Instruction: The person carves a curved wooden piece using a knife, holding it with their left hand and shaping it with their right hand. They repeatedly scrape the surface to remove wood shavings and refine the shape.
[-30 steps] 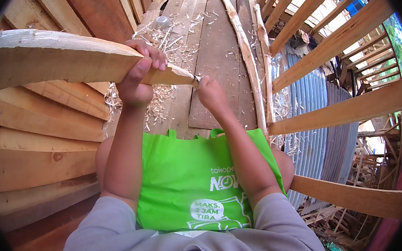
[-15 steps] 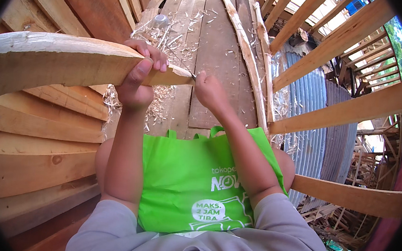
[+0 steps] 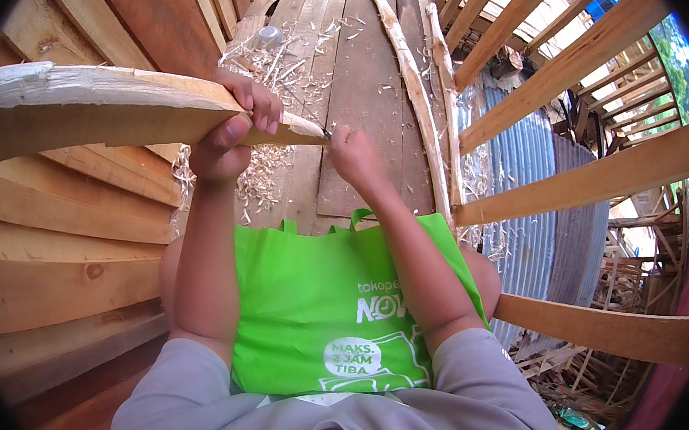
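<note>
Curved pale-wood plank (image 3: 99, 120), 10 o'clock — edge seemingly pared, tip unfinished | left hand (image 3: 224, 144) clasps it | right hand (image 3: 353, 158) pinches small dark object (image 3: 327, 134)

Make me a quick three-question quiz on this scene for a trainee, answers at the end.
1. True or false: the left hand holds the curved board.
2. Which hand is nearer the board's narrow tip? A) left; B) right; C) both equally.
3. Fill in: wood ____ lie scattered on the floorboards.

Key: 1. True. 2. B, the right hand. 3. Shavings.
</note>
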Available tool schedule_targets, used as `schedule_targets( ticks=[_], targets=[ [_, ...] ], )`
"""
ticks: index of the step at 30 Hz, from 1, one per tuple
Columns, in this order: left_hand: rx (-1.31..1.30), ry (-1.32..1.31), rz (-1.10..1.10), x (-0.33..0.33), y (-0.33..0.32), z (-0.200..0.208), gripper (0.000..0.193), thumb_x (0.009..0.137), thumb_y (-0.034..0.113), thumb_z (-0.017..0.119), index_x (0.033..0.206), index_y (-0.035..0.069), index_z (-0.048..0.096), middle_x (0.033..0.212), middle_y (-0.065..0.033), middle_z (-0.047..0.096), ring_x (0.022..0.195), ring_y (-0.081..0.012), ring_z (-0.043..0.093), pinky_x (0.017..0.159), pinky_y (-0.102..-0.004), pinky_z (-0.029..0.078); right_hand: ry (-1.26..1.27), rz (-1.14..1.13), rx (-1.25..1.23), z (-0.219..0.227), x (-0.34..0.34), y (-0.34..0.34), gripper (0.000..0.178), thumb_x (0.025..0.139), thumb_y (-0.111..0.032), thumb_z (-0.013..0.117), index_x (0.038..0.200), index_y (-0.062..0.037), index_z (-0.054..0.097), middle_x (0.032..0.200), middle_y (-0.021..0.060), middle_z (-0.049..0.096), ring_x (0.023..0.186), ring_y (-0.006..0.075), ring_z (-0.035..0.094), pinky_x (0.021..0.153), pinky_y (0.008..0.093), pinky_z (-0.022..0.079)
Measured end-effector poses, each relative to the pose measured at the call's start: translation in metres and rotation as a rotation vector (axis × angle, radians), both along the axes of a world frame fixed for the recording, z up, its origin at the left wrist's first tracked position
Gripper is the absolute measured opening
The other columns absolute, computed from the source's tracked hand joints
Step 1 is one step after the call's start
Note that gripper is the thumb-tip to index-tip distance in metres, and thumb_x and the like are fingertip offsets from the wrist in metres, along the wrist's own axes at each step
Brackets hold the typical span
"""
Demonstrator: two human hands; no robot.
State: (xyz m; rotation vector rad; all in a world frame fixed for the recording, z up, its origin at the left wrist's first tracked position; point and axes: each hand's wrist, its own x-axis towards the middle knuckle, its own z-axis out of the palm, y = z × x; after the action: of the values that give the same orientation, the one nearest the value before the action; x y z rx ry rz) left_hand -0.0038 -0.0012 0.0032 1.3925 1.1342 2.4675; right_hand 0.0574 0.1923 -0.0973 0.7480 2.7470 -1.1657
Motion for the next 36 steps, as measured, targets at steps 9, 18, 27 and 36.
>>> schedule_targets(
  ticks=[9, 18, 27, 36],
  targets=[
    [0.035, -0.048, -0.025, 0.004, 0.002, 0.004, 0.029, 0.082, 0.023, 0.066, 0.093, 0.005, 0.046, 0.073, -0.0082, 0.048, 0.068, -0.0186, 0.048, 0.070, -0.0347, 0.043, -0.029, 0.027, 0.056, -0.017, 0.008, 0.017, 0.056, 0.096, -0.036, 0.031, 0.099, 0.0077, 0.066, 0.102, 0.0339, 0.064, 0.099, 0.0520, 0.060, 0.091, 0.0538, 0.047],
    [-0.004, 0.003, -0.067, 0.006, 0.009, 0.008, 0.025, 0.085, 0.026, 0.061, 0.093, 0.008, 0.045, 0.074, -0.0059, 0.048, 0.070, -0.0183, 0.049, 0.073, -0.0367, 0.042, -0.046, 0.001, 0.108, -0.052, 0.008, 0.050, 0.055, 0.097, -0.035, 0.031, 0.098, 0.0065, 0.067, 0.103, 0.0324, 0.064, 0.101, 0.0497, 0.061, 0.092, 0.0543, 0.046],
    [-0.008, -0.031, 0.010, 0.007, 0.001, 0.003, 0.026, 0.084, 0.026, 0.061, 0.094, 0.008, 0.045, 0.075, -0.0059, 0.048, 0.071, -0.0184, 0.049, 0.074, -0.0366, 0.043, -0.143, 0.048, 0.025, -0.003, -0.005, 0.003, 0.052, 0.096, -0.034, 0.031, 0.110, 0.0032, 0.065, 0.113, 0.0291, 0.063, 0.105, 0.0463, 0.061, 0.093, 0.0524, 0.047],
    [0.011, -0.072, 0.076, 0.007, 0.007, 0.001, 0.025, 0.083, 0.024, 0.061, 0.094, 0.007, 0.046, 0.076, -0.0062, 0.047, 0.071, -0.0188, 0.049, 0.075, -0.0371, 0.043, -0.040, -0.106, 0.008, -0.035, -0.001, 0.012, 0.059, 0.097, -0.036, 0.031, 0.099, 0.0128, 0.063, 0.102, 0.0390, 0.060, 0.102, 0.0514, 0.060, 0.093, 0.0530, 0.045]
  ],
)
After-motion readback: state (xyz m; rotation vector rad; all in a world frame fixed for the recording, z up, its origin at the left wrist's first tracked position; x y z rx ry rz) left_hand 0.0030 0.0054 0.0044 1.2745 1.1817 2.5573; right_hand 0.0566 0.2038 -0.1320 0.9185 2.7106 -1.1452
